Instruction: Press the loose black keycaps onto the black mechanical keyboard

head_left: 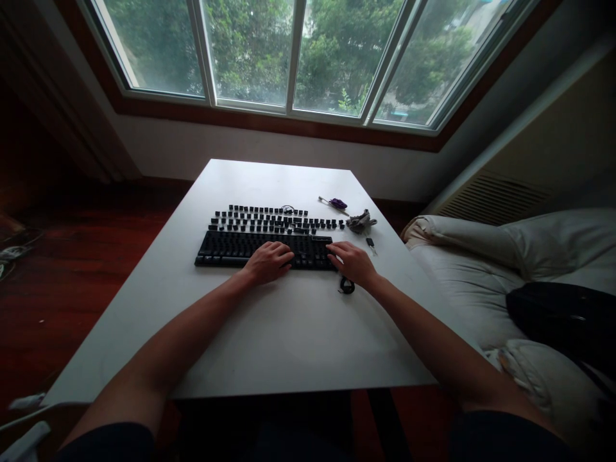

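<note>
A black keyboard (226,249) lies across the white table (269,346). My left hand (270,262) rests over its front edge and middle keys, palm down with loosely bent fingers. At the right end, my right hand (353,262) touches the keys with its fingertips, thumb and forefinger apart. No separate object shows in either hand, though my left fingertips are partly hidden. Behind the keyboard, loose black keycaps (250,219) stand in several rows. A coiled black cable (346,285) lies just below my right hand.
Right of the keycaps are a crumpled grey cloth (362,222), a brush-like tool (325,201) by a small purple item (338,203), and a small black object (370,242). A pale sofa (447,276) with a dark bag (553,314) flanks the table. Windows (255,51) are beyond.
</note>
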Demonstrator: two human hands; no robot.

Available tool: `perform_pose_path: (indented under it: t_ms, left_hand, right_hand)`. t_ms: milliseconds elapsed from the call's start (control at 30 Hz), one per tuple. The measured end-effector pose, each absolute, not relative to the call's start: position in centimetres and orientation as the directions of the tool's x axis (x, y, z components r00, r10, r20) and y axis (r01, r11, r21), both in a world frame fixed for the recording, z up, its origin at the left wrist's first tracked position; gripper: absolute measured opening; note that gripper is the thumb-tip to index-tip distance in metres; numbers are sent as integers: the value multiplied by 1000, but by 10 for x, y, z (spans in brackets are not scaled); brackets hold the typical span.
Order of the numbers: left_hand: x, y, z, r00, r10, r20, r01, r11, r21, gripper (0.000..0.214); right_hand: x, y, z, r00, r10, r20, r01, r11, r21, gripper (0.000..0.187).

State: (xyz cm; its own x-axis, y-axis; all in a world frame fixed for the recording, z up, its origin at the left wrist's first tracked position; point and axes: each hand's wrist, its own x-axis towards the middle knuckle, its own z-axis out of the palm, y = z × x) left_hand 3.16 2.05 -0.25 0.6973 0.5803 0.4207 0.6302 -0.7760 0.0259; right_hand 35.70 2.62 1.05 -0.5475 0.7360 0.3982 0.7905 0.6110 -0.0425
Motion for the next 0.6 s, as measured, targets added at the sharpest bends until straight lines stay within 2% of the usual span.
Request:
perform_pose_path:
  t_ms: [167, 367, 600]
  left_hand:
    - [37, 18, -4, 723, 529, 444, 598, -801, -18, 24]
    - [44, 21, -4, 701, 537, 469, 609, -793, -1, 23]
    - [65, 33, 5, 675, 572, 466, 628, -777, 45, 24]
  right_hand:
    - [355, 7, -12, -531, 698, 481, 759, 644, -96, 38]
    - [354, 3, -19, -473, 724, 502, 771, 616, -162, 37]
    - [354, 1, -22, -444, 728, 522, 785, 597, -166, 32]
